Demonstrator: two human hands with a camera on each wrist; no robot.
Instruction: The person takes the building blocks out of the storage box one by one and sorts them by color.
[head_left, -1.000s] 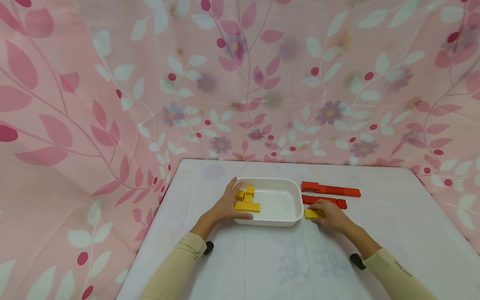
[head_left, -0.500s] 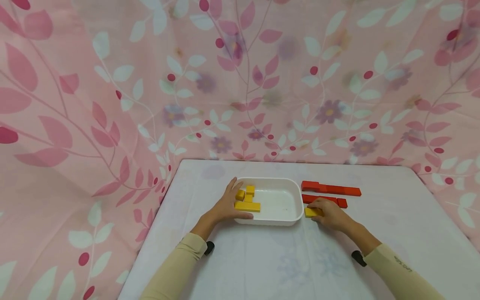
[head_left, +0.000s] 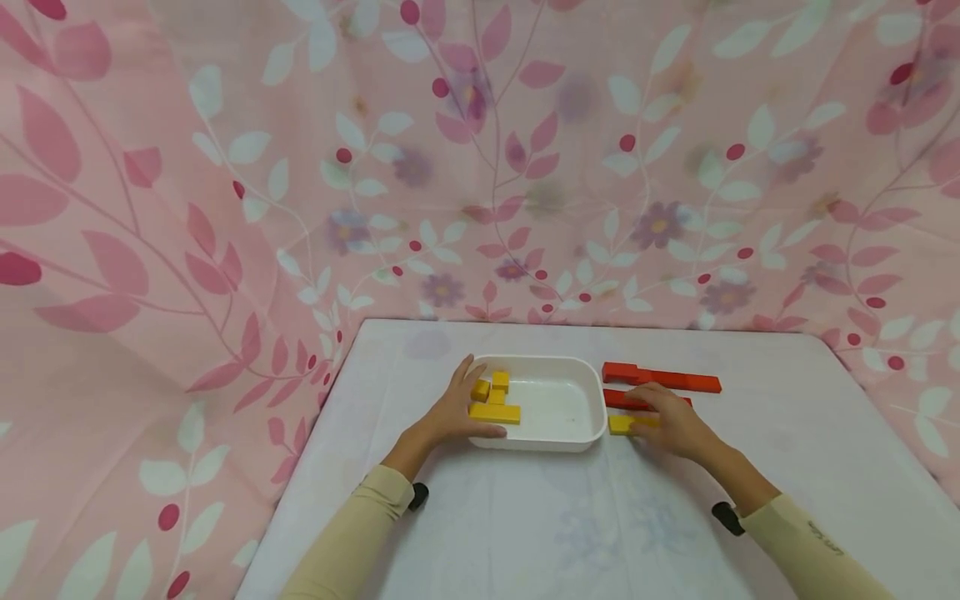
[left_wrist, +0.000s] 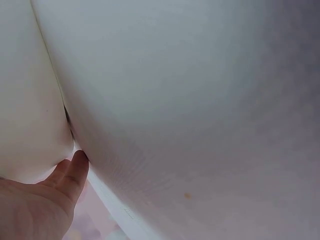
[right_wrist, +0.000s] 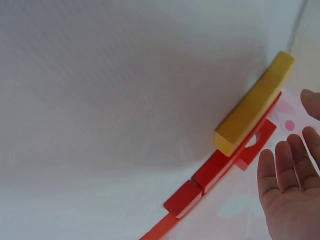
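Note:
In the head view my left hand (head_left: 446, 412) spans the left end of a white tray (head_left: 562, 444), thumb along the front wall and fingers at the back rim. Its fingertips (left_wrist: 79, 162) rest against the tray wall in the left wrist view. Inside the tray lie a long yellow block (head_left: 495, 414) and several small yellow blocks (head_left: 500, 381). My right hand (head_left: 675, 425) hovers at another yellow block (head_left: 621, 426) just right of the tray. From the right wrist, that hand's fingers (right_wrist: 285, 165) are extended and apart from the yellow block (right_wrist: 255, 105).
Beyond the right hand, red blocks (head_left: 678, 380) lie in two rows, one block stacked on the far row's left end. The right hand partly covers the nearer row (head_left: 618, 399). A white cloth covers the table (head_left: 540, 525), and a floral curtain (head_left: 510, 167) stands behind it.
My right hand has loosened from the yellow block and shifted slightly right, with its fingers spread. More of that block now shows. The left hand and the tray have stayed put.

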